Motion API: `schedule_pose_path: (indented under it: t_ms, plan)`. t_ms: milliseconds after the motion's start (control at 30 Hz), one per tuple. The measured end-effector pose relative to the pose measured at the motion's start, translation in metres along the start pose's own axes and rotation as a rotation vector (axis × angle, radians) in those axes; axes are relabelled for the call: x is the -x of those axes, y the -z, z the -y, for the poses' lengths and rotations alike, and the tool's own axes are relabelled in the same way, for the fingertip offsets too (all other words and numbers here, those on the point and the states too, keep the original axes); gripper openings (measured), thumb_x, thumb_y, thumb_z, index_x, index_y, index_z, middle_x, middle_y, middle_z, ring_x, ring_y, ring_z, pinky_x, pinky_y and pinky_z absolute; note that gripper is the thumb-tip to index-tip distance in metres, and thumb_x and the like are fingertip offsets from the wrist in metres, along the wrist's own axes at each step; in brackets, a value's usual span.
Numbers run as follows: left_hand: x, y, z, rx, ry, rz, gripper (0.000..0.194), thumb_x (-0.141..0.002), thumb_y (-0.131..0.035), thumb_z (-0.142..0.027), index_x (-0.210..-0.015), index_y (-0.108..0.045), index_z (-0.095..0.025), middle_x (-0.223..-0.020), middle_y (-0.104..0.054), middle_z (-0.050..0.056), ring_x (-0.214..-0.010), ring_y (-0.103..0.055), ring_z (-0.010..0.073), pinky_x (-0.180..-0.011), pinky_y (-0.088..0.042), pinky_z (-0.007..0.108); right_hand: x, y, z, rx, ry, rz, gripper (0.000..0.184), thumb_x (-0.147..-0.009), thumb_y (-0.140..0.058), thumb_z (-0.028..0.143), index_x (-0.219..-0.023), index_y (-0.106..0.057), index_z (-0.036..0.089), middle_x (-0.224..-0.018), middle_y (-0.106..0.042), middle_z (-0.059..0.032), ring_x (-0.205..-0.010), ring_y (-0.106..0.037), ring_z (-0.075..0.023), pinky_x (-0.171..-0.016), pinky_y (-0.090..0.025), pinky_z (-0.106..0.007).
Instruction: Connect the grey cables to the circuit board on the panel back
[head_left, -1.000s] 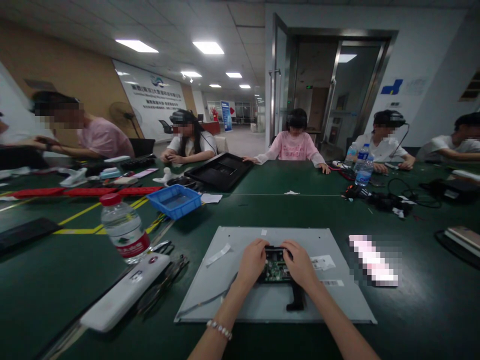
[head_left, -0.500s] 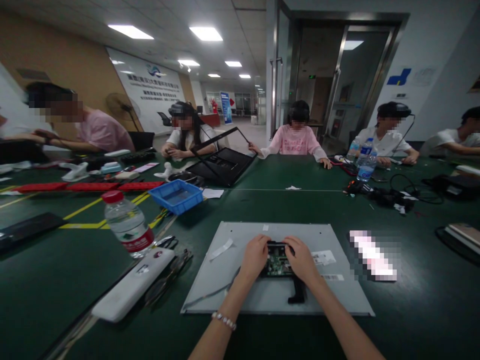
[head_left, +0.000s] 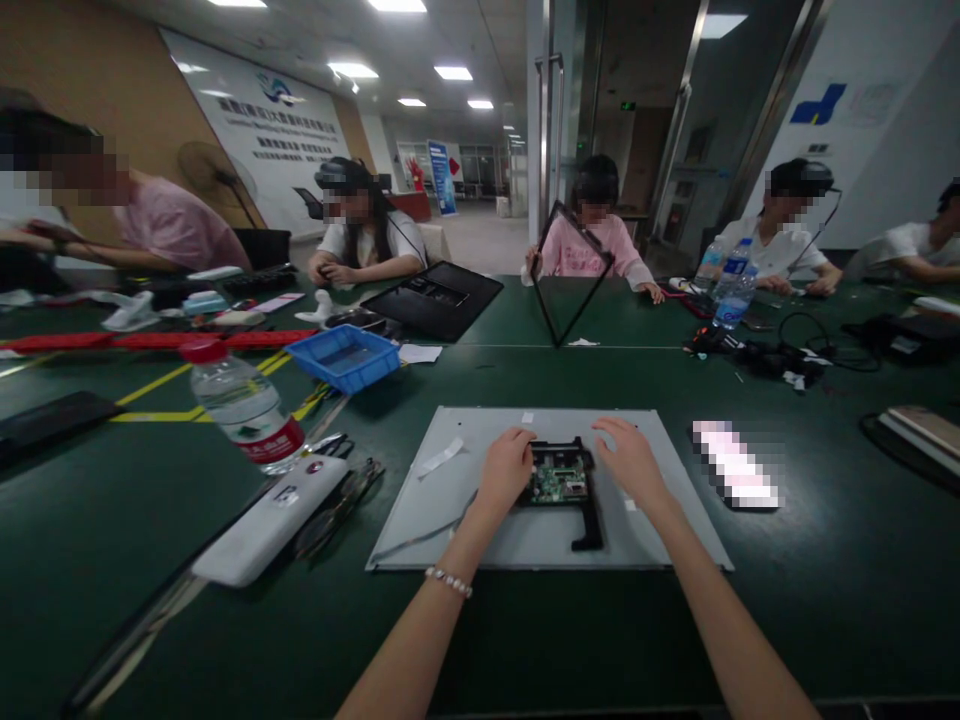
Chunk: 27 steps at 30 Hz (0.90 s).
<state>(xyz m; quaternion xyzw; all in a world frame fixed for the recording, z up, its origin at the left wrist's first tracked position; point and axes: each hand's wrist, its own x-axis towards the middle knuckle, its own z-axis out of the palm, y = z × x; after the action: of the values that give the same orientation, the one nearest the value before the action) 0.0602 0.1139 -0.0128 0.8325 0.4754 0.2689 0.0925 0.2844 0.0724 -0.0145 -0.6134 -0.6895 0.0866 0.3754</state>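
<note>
A flat grey panel (head_left: 480, 540) with white stickers lies on the green table in front of me. On it sits a black plastic bracket (head_left: 589, 525) around a green circuit board (head_left: 559, 485). My left hand (head_left: 508, 465) is closed on the bracket's left edge, its fingertips partly hidden. Just right of the bracket, my right hand (head_left: 630, 460) is held over the panel, fingers stretched and apart, holding nothing. A thin grey cable (head_left: 420, 542) runs from the board's left side across the panel.
Left of the panel are a white device (head_left: 262, 525), a pair of glasses (head_left: 341, 510), a water bottle (head_left: 244, 405) and a blue tray (head_left: 345, 360). A lit phone (head_left: 735, 465) lies to the right. Across the table a person holds up a black frame (head_left: 570, 275).
My right hand has let go of the bracket and moved right, its fingers opening. My left hand stays at the bracket. Across the table, the black frame has swung right and upright.
</note>
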Motion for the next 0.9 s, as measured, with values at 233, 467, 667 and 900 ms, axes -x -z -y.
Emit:
schedule_pose_path:
  t_ms: [233, 467, 667, 900]
  plan:
    - [-0.001, -0.002, 0.001, -0.014, -0.002, 0.0, 0.027, -0.084, -0.044, -0.007, -0.101, -0.063, -0.017, -0.101, -0.063, 0.006, -0.095, -0.059, 0.0193, -0.091, -0.044, 0.031, 0.01, 0.041, -0.052, 0.053, -0.258, 0.262, 0.034, -0.072, -0.065, 0.022, -0.105, -0.069, 0.016, -0.111, -0.065, -0.0121, -0.101, -0.06, -0.0242, -0.091, -0.044, -0.036]
    - [-0.002, -0.005, 0.002, -0.01, -0.01, 0.004, 0.026, -0.085, -0.044, -0.009, -0.1, -0.063, -0.018, -0.102, -0.063, 0.006, -0.096, -0.059, 0.0194, -0.091, -0.044, 0.031, 0.013, 0.046, -0.046, 0.037, -0.251, 0.388, 0.032, -0.067, -0.067, 0.016, -0.098, -0.071, 0.017, -0.101, -0.067, -0.0101, -0.087, -0.064, -0.0208, -0.077, -0.048, -0.031]
    - [-0.004, -0.007, 0.003, -0.015, -0.015, 0.007, 0.026, -0.085, -0.043, -0.009, -0.099, -0.064, -0.018, -0.101, -0.063, 0.006, -0.096, -0.059, 0.0197, -0.09, -0.045, 0.031, 0.011, 0.043, -0.042, -0.07, -0.317, 0.429, 0.03, -0.067, -0.056, 0.002, -0.089, -0.071, 0.014, -0.082, -0.07, -0.0063, -0.072, -0.064, -0.0157, -0.065, -0.049, -0.025]
    - [-0.006, -0.006, 0.001, -0.036, -0.018, 0.014, 0.029, -0.084, -0.043, -0.009, -0.101, -0.065, -0.017, -0.102, -0.064, 0.007, -0.098, -0.058, 0.0209, -0.092, -0.044, 0.034, 0.009, 0.052, -0.042, -0.051, -0.305, 0.345, 0.025, -0.069, -0.06, 0.004, -0.089, -0.071, 0.015, -0.088, -0.072, -0.0082, -0.08, -0.066, -0.0173, -0.073, -0.049, -0.026]
